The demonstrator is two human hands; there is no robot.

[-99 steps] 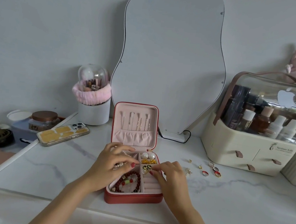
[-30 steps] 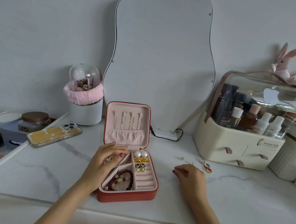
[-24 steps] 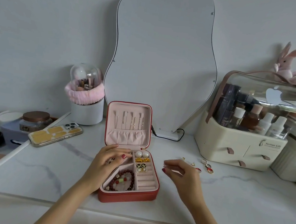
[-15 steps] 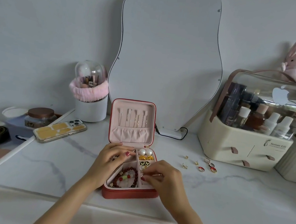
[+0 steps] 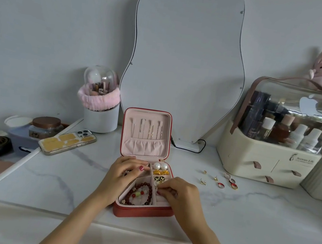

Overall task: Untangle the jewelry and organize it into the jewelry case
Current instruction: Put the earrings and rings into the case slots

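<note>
Red jewelry case lies open; the right hand curls its fingertips over the case's right slots, pinching something too small to tell; seat it gently; the left hand rests loosely curled on the case's left compartments; loose earrings wait right of the case.

Right hand pinch contents perhaps hidden

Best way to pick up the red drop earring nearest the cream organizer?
Pinch the gold hoop at the far end of the red drop earring, coming from above. It lies flat on the marble top, and the hoop looks the easiest part to catch.
</note>
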